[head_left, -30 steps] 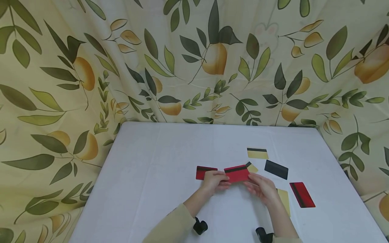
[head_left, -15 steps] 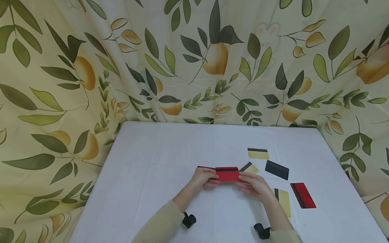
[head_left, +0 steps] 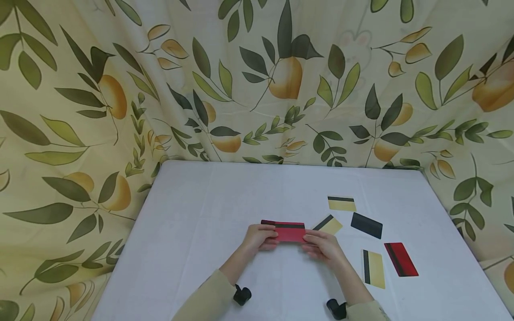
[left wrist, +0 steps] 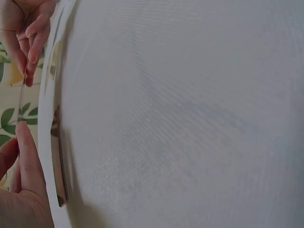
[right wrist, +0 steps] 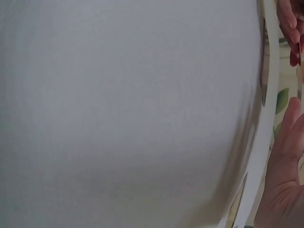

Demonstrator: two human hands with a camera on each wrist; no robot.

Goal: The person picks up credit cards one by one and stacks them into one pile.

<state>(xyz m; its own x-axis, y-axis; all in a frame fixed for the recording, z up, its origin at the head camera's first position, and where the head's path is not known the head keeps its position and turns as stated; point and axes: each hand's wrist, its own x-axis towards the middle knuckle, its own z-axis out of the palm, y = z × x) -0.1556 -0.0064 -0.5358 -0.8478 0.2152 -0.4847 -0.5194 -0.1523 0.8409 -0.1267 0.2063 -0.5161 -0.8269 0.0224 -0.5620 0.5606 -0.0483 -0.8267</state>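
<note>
Both hands hold a red card (head_left: 290, 235) with a black stripe along its top edge, raised over the table. My left hand (head_left: 259, 236) pinches its left end between thumb and fingers, and my right hand (head_left: 323, 245) pinches its right end. In the left wrist view the held card (left wrist: 22, 97) shows edge-on as a thin line between the two hands. A second red card (head_left: 267, 222) lies on the table behind it, mostly hidden by the held card and my left hand. Nearest my right hand is a yellow card (head_left: 330, 224) with a dark stripe, lying at a slant.
On the white-covered table (head_left: 201, 200), to the right, lie a yellow card (head_left: 342, 204) at the back, a black card (head_left: 366, 225), another yellow card (head_left: 375, 269) and a red card (head_left: 401, 259). A curtain (head_left: 257, 111) printed with leaves and fruit hangs behind the table.
Both hands have moved left with the held red card, which now overlaps the red card on the table. The slanted yellow card and the front yellow card have come into fuller view.
</note>
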